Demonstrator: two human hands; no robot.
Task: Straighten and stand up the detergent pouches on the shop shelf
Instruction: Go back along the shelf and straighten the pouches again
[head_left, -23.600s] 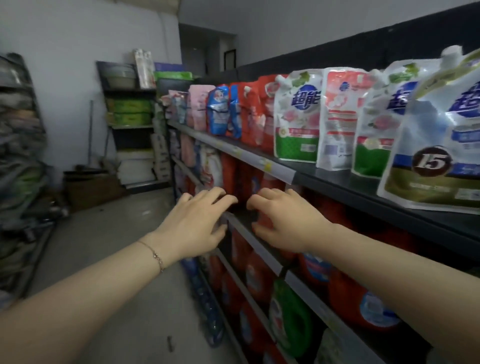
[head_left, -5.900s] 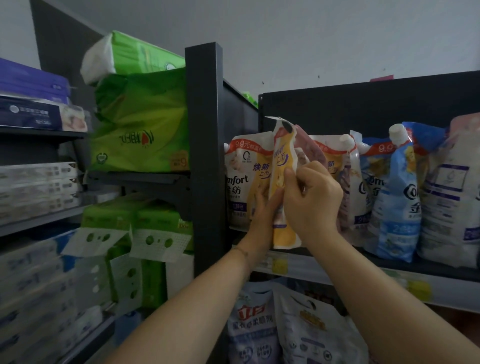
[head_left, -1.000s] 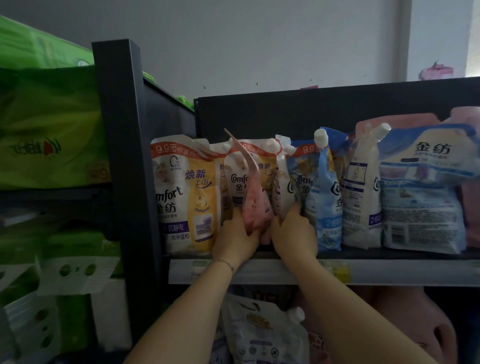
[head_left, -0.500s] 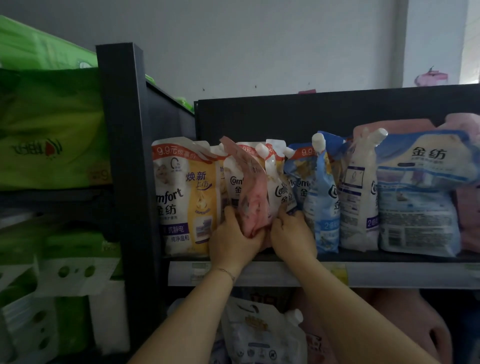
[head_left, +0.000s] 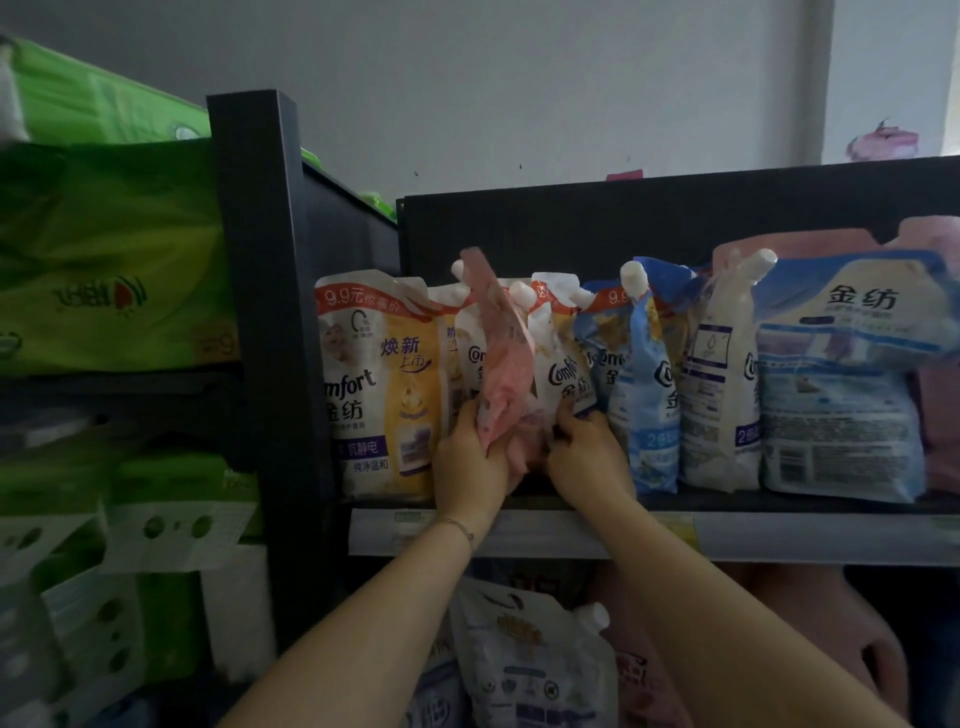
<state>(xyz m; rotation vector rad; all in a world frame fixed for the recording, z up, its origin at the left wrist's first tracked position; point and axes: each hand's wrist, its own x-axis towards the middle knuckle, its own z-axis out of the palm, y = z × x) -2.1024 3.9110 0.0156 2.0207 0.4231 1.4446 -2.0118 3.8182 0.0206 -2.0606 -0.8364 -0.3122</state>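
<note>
A: Head view, item: pink pouch (head_left: 501, 358), leaning left among Comfort pouches (head_left: 384, 384) on the shelf (head_left: 779, 535). Hands?
B: Left hand (head_left: 470, 467) grips its lower body. Right hand (head_left: 589, 457) curls at the base, hold unclear. Handling: probably soft, floppy, slick. Take it low, both sides.

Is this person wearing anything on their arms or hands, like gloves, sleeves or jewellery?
No gloves, and no sleeves in view: both forearms are bare. The left hand has a thin chain bracelet at its wrist. The right hand shows no ring, watch or band.
</note>
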